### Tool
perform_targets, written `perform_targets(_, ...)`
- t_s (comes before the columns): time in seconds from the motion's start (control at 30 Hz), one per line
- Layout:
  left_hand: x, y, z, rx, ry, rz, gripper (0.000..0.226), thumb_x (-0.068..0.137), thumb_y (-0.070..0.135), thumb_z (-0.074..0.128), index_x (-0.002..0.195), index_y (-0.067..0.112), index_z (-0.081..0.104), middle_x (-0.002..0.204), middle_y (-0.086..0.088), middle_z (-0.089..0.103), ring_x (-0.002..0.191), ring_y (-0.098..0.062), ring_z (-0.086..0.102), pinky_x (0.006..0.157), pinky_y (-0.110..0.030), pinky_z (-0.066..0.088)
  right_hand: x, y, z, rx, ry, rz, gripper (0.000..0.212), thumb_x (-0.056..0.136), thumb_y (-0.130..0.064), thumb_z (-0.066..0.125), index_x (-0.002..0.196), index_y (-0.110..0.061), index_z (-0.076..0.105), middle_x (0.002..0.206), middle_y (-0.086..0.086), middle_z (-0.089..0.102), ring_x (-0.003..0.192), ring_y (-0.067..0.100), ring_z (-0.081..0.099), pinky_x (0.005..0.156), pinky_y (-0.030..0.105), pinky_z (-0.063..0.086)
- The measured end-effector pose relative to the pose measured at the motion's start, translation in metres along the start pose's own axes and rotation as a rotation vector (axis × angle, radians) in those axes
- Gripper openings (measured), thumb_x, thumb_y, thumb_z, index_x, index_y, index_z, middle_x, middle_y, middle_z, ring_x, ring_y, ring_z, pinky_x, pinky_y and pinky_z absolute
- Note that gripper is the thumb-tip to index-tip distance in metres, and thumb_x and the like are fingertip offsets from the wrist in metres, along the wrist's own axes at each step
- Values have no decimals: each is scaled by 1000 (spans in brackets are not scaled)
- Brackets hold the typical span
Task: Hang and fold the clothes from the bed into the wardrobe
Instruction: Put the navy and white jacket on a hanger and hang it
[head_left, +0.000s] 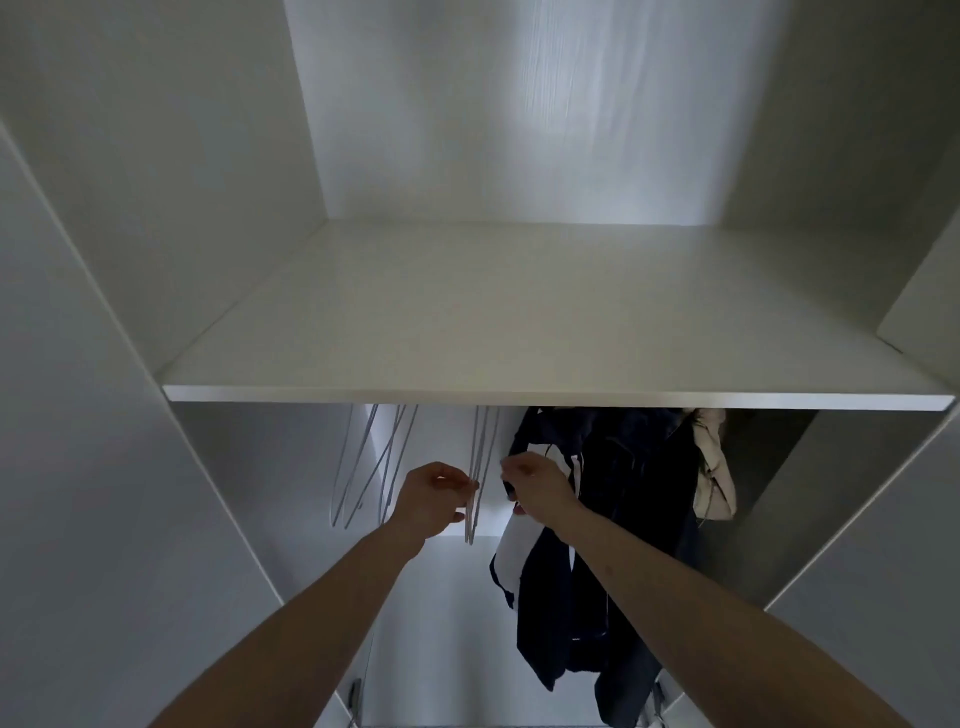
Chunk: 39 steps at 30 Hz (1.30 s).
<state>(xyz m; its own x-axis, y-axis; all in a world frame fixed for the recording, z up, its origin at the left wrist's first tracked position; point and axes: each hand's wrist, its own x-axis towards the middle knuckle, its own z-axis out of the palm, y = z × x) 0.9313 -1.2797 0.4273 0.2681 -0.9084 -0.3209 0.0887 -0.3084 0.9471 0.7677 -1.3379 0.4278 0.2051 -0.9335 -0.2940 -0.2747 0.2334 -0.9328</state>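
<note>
Under the smooth white shelf (519, 322), near its front edge, my left hand (431, 501) pinches thin white wire hangers (475, 493). My right hand (537, 488) grips the dark hanging clothes (613, 545), arms outstretched.

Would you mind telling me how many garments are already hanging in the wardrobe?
2 for certain: a dark navy garment hanging right of centre, which the right hand touches, and a cream garment further right. The dark mass may be several pieces; the shelf hides the rail.
</note>
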Motion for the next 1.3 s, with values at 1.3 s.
perform_targets(1.3, 6, -26, -16, 336, 39, 163, 10, 89, 6, 72, 88, 16, 70, 96, -10, 75, 67, -18, 65, 65, -30, 52, -107, 9, -41, -112, 304, -137, 25, 102, -13, 49, 86, -12, 68, 79, 12, 68, 61, 10, 56, 55, 11, 43)
